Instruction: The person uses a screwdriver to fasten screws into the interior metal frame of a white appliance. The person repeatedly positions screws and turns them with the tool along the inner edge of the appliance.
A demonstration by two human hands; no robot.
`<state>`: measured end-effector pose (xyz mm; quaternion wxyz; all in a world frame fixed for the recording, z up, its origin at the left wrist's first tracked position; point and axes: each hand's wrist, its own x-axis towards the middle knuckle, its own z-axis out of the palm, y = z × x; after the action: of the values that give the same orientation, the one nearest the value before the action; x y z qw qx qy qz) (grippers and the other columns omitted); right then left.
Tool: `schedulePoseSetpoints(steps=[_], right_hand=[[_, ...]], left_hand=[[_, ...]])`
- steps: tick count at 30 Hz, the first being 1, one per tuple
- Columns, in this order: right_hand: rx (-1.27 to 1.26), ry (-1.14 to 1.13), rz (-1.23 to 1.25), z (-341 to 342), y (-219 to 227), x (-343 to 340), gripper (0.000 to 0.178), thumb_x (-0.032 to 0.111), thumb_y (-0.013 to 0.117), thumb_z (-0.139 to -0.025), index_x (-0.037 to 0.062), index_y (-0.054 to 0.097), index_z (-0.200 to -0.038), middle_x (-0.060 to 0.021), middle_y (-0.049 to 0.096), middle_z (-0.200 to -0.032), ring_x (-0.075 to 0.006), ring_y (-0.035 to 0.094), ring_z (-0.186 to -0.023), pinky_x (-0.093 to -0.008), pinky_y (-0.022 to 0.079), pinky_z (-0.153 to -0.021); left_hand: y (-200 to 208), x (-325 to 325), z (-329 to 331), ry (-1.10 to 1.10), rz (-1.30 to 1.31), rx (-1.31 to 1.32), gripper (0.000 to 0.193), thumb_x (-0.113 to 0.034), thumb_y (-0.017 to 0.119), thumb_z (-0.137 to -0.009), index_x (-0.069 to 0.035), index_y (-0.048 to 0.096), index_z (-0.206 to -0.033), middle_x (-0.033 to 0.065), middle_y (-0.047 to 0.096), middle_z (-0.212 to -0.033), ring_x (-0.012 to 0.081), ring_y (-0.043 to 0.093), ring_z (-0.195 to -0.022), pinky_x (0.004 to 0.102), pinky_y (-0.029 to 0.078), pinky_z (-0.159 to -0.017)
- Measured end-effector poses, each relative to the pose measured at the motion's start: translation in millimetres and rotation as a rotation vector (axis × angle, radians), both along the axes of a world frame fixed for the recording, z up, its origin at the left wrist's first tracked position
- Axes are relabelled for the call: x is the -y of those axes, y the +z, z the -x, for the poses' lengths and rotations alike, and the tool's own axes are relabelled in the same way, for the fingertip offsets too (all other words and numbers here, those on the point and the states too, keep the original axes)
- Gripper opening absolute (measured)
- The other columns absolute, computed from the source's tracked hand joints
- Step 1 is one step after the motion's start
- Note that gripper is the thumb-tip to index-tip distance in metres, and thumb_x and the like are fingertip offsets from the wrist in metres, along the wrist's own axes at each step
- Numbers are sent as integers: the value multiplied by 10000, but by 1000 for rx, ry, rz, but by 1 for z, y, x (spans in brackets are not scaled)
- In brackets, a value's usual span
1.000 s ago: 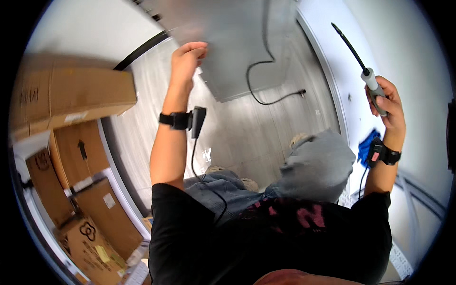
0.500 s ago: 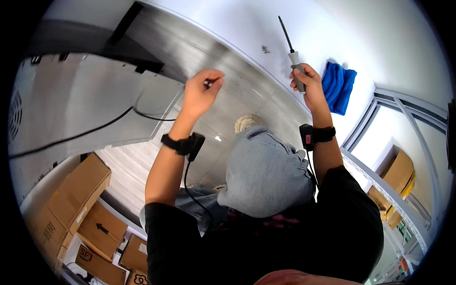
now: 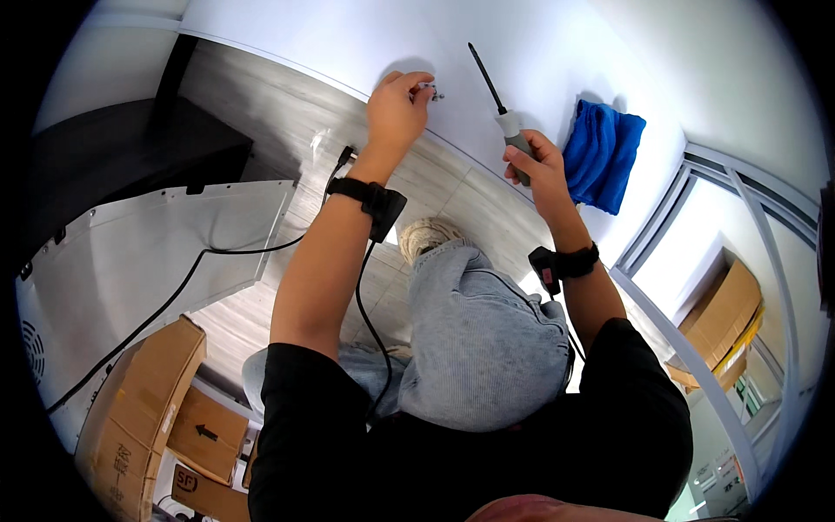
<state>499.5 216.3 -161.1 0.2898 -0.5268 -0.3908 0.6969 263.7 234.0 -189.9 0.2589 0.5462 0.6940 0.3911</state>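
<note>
My right hand [image 3: 532, 165] is closed around the grey handle of a screwdriver [image 3: 511, 130], its dark shaft angled up and to the left over the white tabletop [image 3: 557, 52]. At the table's near edge, the curled fingers of my left hand [image 3: 398, 106] reach a little cluster of small metal pieces [image 3: 438, 95], which look like screws. Those fingertips are pinched together, and whatever lies between them is too small to make out. A folded blue cloth [image 3: 604, 157] rests on the table just right of my right hand.
On the left stands a large metal panel [image 3: 156, 244] with a black cable [image 3: 200, 254] across it. Below it are cardboard boxes [image 3: 143, 426]. A black block-like piece [image 3: 130, 148] stands behind the panel. At right, a metal frame [image 3: 687, 348] borders another carton [image 3: 726, 313].
My left hand has moved up and forward from above the floor to the small metal pieces on the table. The screwdriver stays in my right hand, slightly further left in view.
</note>
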Motion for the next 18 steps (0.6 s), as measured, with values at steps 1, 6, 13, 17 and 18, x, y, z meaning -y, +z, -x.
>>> schedulePoseSetpoints(steps=[1, 6, 13, 17, 18], right_hand=[[-4, -4, 1, 1, -1, 0, 192, 131, 653, -816, 30, 567, -955, -11, 566, -740, -93, 554, -606, -231, 420, -524], [-31, -21, 25, 6, -7, 0, 200, 132, 660, -814, 26, 569, -957, -12, 565, -733, -88, 541, -593, -227, 419, -523], [1, -35, 4, 3, -7, 4, 203, 135, 659, -818, 20, 571, -960, -11, 561, -726, -86, 540, -596, -224, 420, -525], [34, -33, -14, 6, 2, 2, 213, 127, 660, -814, 11, 574, -971, -11, 558, -728, -83, 532, -602, -223, 422, -535], [50, -26, -20, 8, 4, 2, 216, 123, 661, -812, 9, 575, -974, -12, 558, -730, -82, 529, -604, -223, 423, -539]], left_hand=[[0, -2, 0, -8, 11, -29, 163, -57, 665, -762, -73, 681, -924, 81, 608, -769, 188, 580, -652, 290, 469, -603], [-3, -9, 0, -3, 33, -131, 103, -98, 668, -767, -83, 698, -864, 69, 609, -774, 204, 587, -660, 295, 469, -600], [1, -15, -3, -22, 153, -195, 85, -145, 664, -769, -139, 705, -843, 50, 611, -796, 203, 601, -710, 318, 474, -611], [5, -17, 2, 55, 141, 205, 88, -139, 655, -796, -112, 701, -866, 40, 630, -830, 158, 609, -739, 298, 475, -624], [8, -17, 5, 94, 188, 420, 115, -156, 642, -820, -84, 686, -898, 41, 631, -840, 153, 607, -747, 292, 478, -629]])
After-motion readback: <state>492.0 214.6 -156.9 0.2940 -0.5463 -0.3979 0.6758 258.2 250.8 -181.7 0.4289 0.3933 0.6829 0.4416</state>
